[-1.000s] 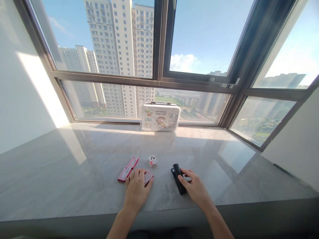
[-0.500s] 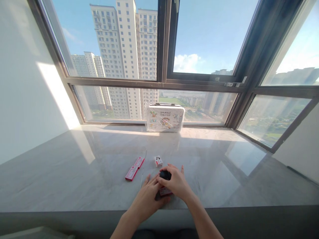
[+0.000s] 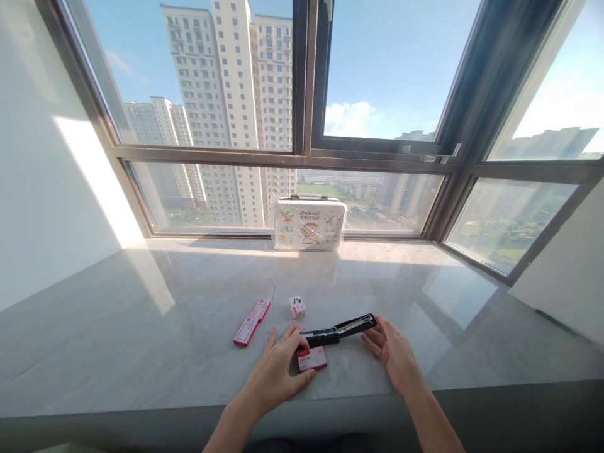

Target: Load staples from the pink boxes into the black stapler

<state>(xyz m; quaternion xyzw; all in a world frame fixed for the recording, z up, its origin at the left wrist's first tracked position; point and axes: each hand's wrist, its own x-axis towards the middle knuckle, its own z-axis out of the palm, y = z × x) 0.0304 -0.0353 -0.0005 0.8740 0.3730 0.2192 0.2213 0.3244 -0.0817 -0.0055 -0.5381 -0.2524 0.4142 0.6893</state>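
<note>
A black stapler (image 3: 333, 334) is swung wide, its metal rail and inner track showing. My left hand (image 3: 276, 371) is closed on the stapler's left end, with its thumb along the near side of a small red-and-white box (image 3: 312, 358). That box lies on the sill just in front of the stapler, partly under the left fingers. At the raised right end of the stapler, my right hand (image 3: 394, 352) holds the tip with its upper fingers, while its lower fingers hang loosely apart. The left fingers hide part of the stapler's left end.
Two pink-and-white boxes (image 3: 252, 323) lie end to end on the marble sill (image 3: 189, 327), beside a thin dark line. A small white-and-red box (image 3: 297, 307) stands behind the stapler. A plastic-wrapped white case (image 3: 309, 225) with cartoon prints leans by the window.
My right hand has moved right, away from my left hand. The stapler, mostly covered before, now extends opened out between both hands, and the small box in front shows more.
</note>
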